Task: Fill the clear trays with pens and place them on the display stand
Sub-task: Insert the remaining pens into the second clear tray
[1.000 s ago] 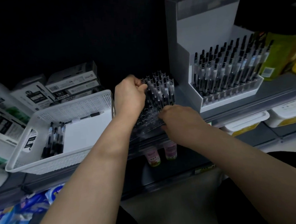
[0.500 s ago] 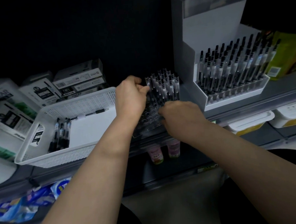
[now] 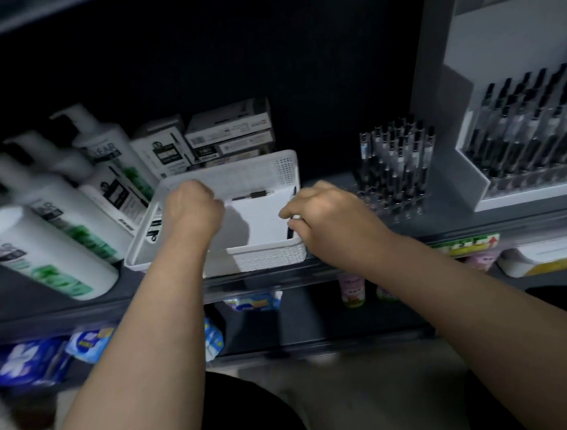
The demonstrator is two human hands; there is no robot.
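Observation:
A clear tray [image 3: 395, 202] half filled with upright black pens stands on the shelf, left of the white display stand [image 3: 485, 82]. The stand holds another tray of pens [image 3: 531, 136]. Both hands are over the white basket [image 3: 264, 258]. My left hand [image 3: 190, 210] reaches down into its left part with fingers curled; what they hold is hidden. At the basket's right wall my right hand [image 3: 328, 215] pinches a black pen [image 3: 290, 231]. One loose pen [image 3: 252, 194] lies at the basket's back.
White pump bottles [image 3: 56, 223] lie to the left of the basket. Pen boxes [image 3: 228, 135] are stacked behind it. Packets and small bottles [image 3: 351, 290] fill the lower shelf beneath. The shelf's front edge [image 3: 408, 244] runs under my forearms.
Both hands have left the clear tray and moved left to the white basket. The view has swung left, so the bottles now show.

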